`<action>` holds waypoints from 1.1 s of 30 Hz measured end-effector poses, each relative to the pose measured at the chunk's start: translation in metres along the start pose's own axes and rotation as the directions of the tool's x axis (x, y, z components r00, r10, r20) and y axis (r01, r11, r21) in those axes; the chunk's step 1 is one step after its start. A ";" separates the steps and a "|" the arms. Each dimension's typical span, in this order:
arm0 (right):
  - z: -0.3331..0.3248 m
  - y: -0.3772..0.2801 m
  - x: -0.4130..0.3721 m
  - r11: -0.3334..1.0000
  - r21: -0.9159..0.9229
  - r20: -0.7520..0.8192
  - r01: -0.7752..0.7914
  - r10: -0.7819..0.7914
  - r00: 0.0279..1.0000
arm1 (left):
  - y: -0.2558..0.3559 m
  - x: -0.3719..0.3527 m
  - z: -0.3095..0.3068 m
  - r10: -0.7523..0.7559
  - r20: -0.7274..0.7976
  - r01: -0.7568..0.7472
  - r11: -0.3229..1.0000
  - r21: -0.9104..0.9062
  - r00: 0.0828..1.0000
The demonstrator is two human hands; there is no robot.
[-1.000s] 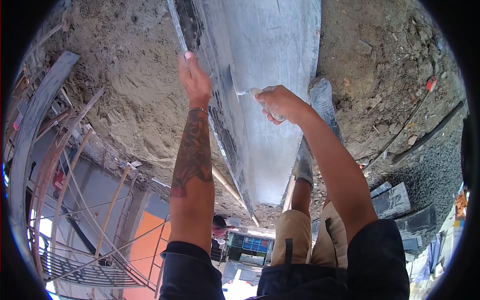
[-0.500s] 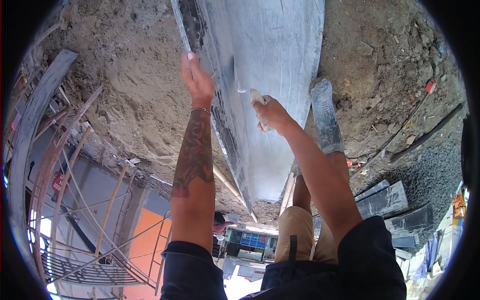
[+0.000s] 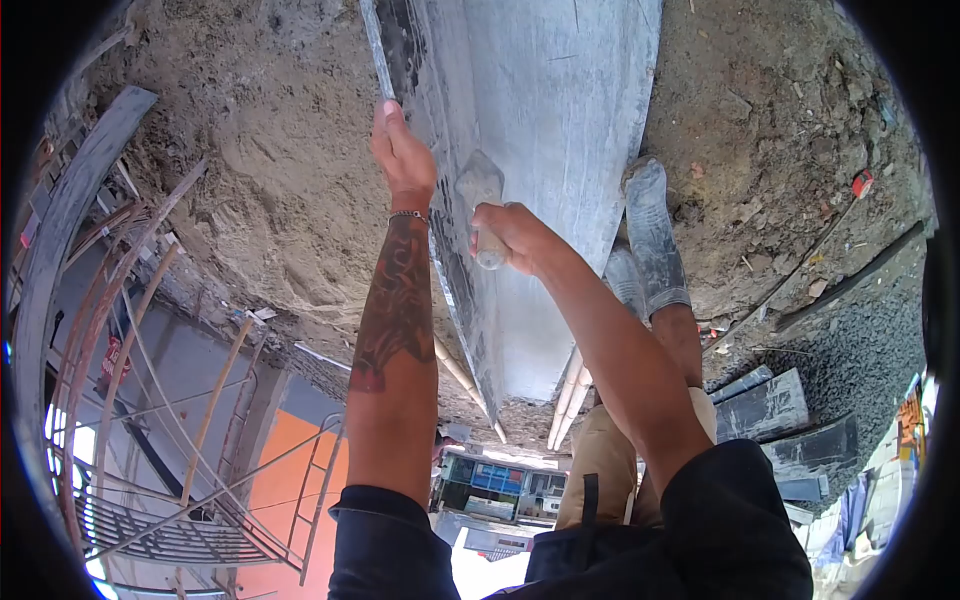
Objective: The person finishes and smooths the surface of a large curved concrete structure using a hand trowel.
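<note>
A long grey slab-like panel with a raised left side runs away from me. My left hand grips the upper edge of that side, thumb on the rim, the other fingers along its outer face. In my right hand is a trowel, held by its thick handle. Its pointed blade lies close over the inner corner where the raised side meets the flat face. The panel's surface is streaked grey, with dark patches along the raised side.
Bamboo poles stick out from under the panel's near end. My dusty boot stands right beside it. Bare soil surrounds the panel. Gravel and dark curved pieces lie right, metal scaffolding left.
My right hand has moved left with the trowel, from the flat face to the raised side. Its blade, earlier nearly edge-on, now shows its broad face. My left hand keeps its hold.
</note>
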State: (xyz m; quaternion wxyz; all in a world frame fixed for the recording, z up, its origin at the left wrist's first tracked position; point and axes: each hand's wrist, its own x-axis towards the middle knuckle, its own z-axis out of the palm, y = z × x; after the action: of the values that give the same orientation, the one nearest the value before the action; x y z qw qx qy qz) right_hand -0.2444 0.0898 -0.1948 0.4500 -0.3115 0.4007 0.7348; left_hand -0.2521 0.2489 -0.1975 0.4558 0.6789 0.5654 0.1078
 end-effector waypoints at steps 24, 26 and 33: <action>0.027 -0.028 -0.014 0.953 -0.227 0.042 0.202 -0.198 0.979 | -0.033 0.018 -0.002 0.076 0.097 -0.054 0.978 -0.203 0.992; 0.019 -0.028 -0.017 0.938 -0.265 0.063 0.225 -0.216 0.974 | -0.034 0.017 -0.002 0.120 0.121 -0.095 0.976 -0.197 0.985; -0.008 0.156 -0.028 0.957 -0.290 -0.150 0.023 -0.069 0.986 | -0.043 0.020 -0.010 0.057 0.055 -0.053 0.996 -0.067 0.997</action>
State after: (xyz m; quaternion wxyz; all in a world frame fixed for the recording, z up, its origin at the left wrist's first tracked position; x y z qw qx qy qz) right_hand -0.3745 0.0287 -0.1277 0.3839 -0.4402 0.3167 0.7473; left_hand -0.2808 0.2682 -0.2313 0.4906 0.6816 0.5295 0.1196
